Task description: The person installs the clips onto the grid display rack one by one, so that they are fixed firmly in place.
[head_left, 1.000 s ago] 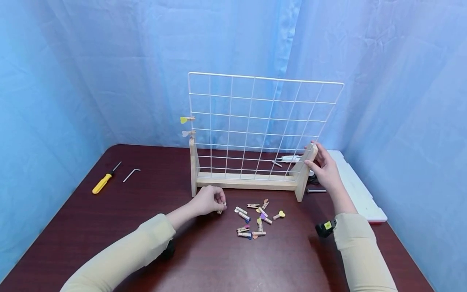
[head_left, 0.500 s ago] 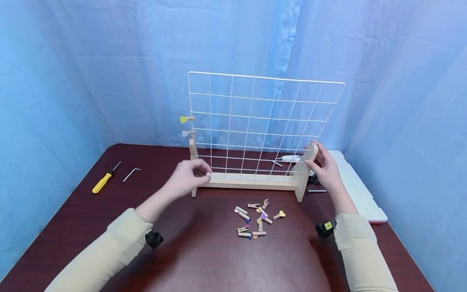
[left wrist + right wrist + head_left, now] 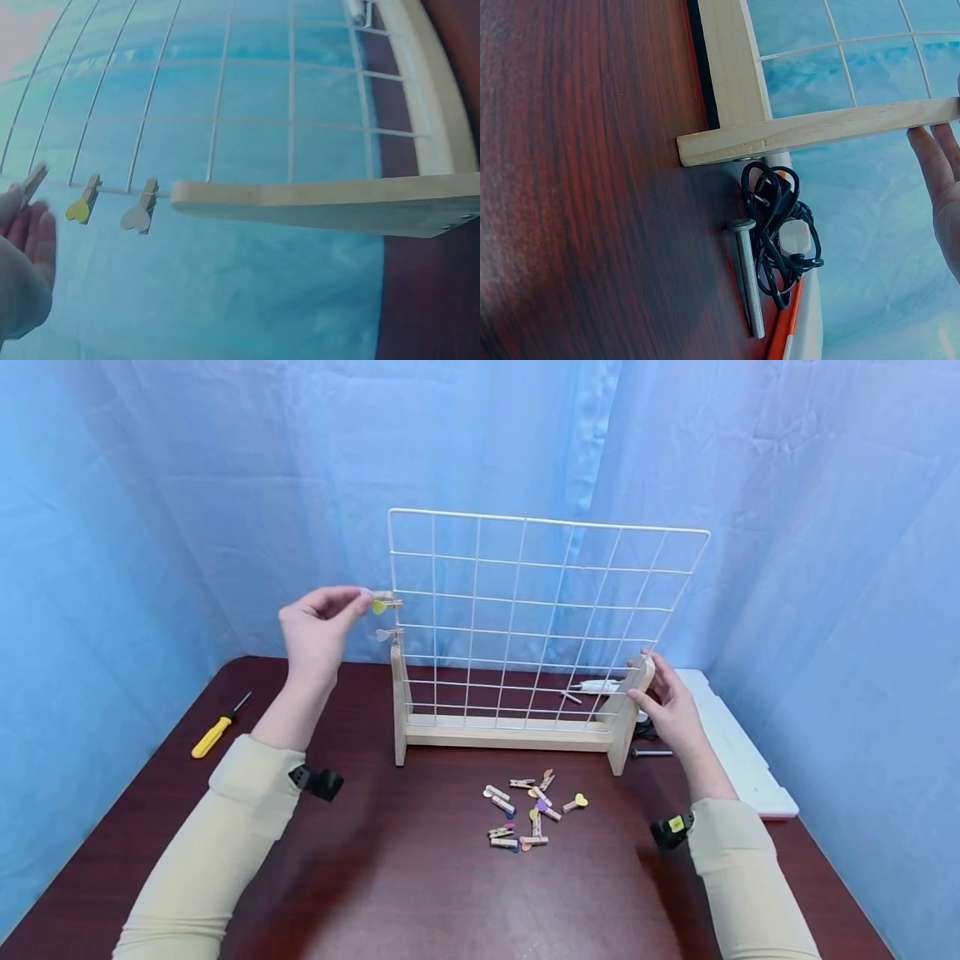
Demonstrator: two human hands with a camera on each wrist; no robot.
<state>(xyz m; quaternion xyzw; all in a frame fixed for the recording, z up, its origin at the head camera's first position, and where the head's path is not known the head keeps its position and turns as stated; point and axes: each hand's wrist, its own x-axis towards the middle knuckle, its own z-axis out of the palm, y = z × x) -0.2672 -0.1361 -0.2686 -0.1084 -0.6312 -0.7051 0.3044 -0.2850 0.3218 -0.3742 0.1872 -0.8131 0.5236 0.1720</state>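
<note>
My left hand (image 3: 318, 631) pinches a small wooden clothespin (image 3: 34, 182) between thumb and fingertips, its tip right at the left side wire of the white wire grid (image 3: 525, 518). Just below it, a clothespin with a yellow heart (image 3: 77, 211) is clipped to that wire. Lower again hangs one with a pale grey heart (image 3: 136, 218), close above the stand's left wooden upright (image 3: 399, 710). My right hand (image 3: 670, 706) grips the top of the right upright (image 3: 628, 718), thumb in front and fingers behind. In the right wrist view only some fingers (image 3: 930, 161) show at the wood.
Several loose heart clothespins (image 3: 503, 843) lie in front of the stand. A yellow screwdriver (image 3: 212, 737) is at the left. To the right are a metal bolt (image 3: 748, 277), a coiled black cable (image 3: 772, 225) and a white board (image 3: 731, 747). Blue curtains surround the table.
My left hand has lifted a clothespin from the table and carried it up and left to the grid's side wire. Its arm now hides the hex key. The right hand stays on the upright.
</note>
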